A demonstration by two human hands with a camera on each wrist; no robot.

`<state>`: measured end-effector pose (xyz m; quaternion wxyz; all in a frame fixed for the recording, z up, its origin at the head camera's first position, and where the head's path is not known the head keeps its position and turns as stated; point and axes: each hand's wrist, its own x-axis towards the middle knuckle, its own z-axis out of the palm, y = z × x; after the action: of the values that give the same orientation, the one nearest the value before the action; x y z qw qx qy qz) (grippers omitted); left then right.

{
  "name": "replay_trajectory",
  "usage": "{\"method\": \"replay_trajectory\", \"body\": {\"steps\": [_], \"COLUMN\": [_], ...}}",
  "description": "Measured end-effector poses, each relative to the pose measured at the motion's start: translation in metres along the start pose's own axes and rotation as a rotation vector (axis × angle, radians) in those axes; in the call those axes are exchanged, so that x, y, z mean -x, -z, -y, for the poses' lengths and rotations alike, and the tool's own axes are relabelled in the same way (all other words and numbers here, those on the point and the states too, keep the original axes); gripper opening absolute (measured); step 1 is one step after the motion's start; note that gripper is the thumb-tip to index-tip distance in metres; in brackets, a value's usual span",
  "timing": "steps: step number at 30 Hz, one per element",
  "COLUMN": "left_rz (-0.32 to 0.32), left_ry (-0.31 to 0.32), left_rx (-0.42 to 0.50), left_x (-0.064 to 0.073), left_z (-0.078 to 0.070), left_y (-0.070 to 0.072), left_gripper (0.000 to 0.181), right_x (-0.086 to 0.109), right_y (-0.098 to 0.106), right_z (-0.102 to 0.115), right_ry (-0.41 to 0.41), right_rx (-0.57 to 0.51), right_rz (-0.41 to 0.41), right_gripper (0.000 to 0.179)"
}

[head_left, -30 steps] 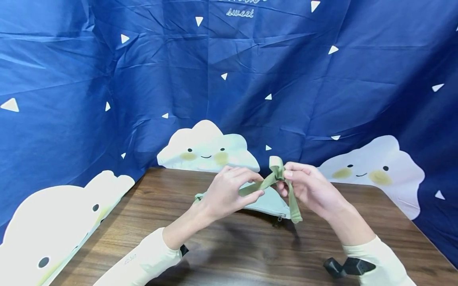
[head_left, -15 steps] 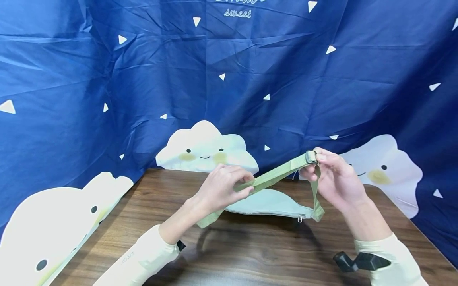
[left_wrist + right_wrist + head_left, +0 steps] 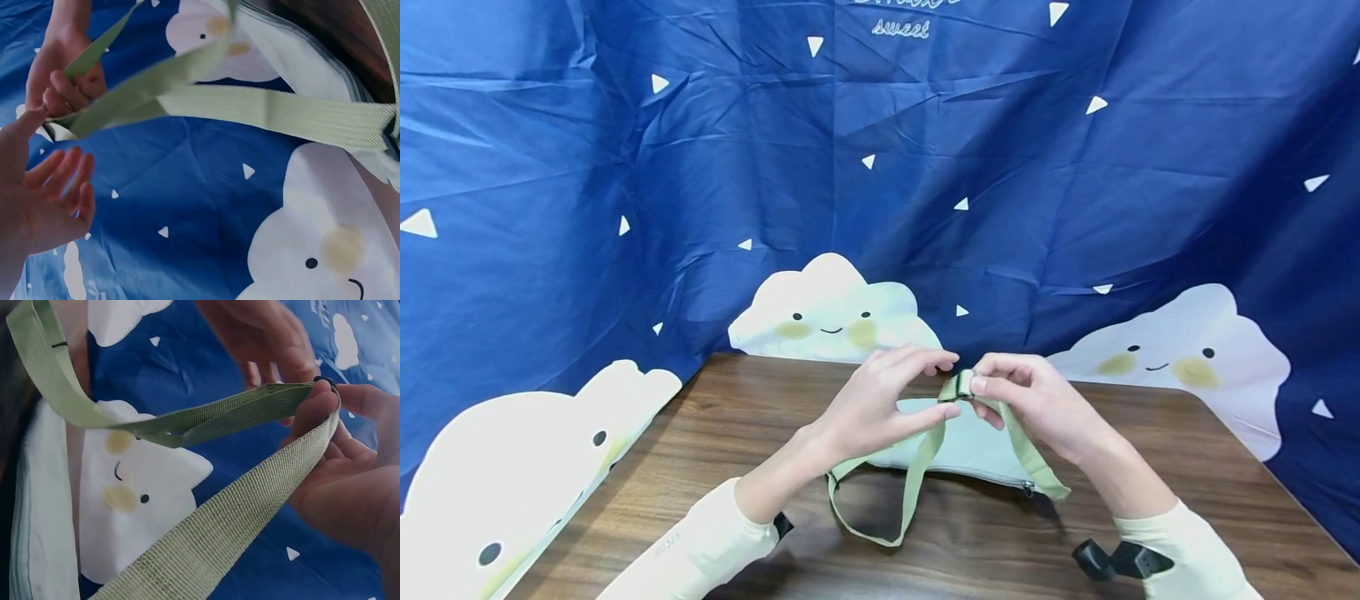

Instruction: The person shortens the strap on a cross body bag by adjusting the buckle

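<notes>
pinching the buckle (image 3: 958,386), the right hand (image 3: 1048,408) likely has the surest hold; the strap (image 3: 1028,452) seems light, limp; the left hand (image 3: 871,408) gapes, empty.

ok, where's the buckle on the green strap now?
In the head view the buckle sits just right of centre, where the right hand grips the green strap; the left hand is close on its left, the pale bag below it.

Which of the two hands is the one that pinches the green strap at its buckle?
The right hand; it pinches the green strap at its buckle. The left hand has its thumb and fingers apart.
</notes>
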<state>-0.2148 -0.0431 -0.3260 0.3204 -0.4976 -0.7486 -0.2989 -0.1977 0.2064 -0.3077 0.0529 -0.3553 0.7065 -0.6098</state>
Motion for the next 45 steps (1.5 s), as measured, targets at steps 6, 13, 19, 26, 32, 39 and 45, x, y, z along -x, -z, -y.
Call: {"method": "replay_trajectory", "body": {"steps": [6,13,19,26,32,39,45], "left_rz": [-0.048,-0.046,-0.034,0.001,-0.012,-0.013,0.036], "left_ry": [-0.112,-0.104,-0.099,-0.086,-0.070,-0.022,0.004], "left_rx": [0.083,0.069,0.061,0.104,0.187,0.107,0.068], "left_x": [-0.005,-0.005,-0.003,-0.003,-0.007,-0.003,0.000], "left_z": [-0.005,-0.007,-0.008,-0.011,-0.010,-0.008,-0.007], "left_y": [0.003,0.009,0.008,0.007,0.009,0.012,0.010], "left_gripper": [0.033,0.029,0.028,0.028,0.028,0.032,0.032], "right_x": [0.000,0.005,0.005,0.002,0.002,0.005,0.004], "right_y": [-0.003,0.013,0.011,0.006,0.014,0.022,0.013], "right_z": [-0.001,0.003,0.002,0.000,0.001,-0.001,-0.001], "right_ry": [0.003,-0.024,-0.041,-0.020,-0.027,-0.033,-0.019], "right_rx": [0.112,0.119,0.147,0.110,0.094,0.126,0.091], "right_rz": [0.071,0.130,0.113,0.150,0.151,0.098,0.107], "right_gripper": [0.012,0.014,0.011,0.013,0.013,0.008,0.007]}}
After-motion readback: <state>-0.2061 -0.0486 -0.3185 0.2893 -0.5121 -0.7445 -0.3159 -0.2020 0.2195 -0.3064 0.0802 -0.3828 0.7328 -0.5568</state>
